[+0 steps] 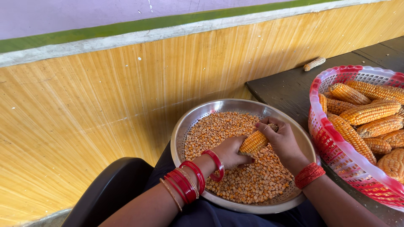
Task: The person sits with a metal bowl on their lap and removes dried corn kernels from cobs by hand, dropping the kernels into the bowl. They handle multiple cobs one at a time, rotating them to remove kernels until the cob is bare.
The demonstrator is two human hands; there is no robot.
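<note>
Over a steel colander [185,126] full of loose kernels [252,176], both hands grasp one corn cob [253,143]: the left hand [230,152] clenches its lower end, the right hand [281,138] wraps the upper end, where the cob is partly stripped. Red bangles [188,181] ring the left wrist. To the right, on a dark table [286,86], a red basket [326,134] holds whole cobs [368,112]; a bare cob [314,64] lies near the wall.
</note>
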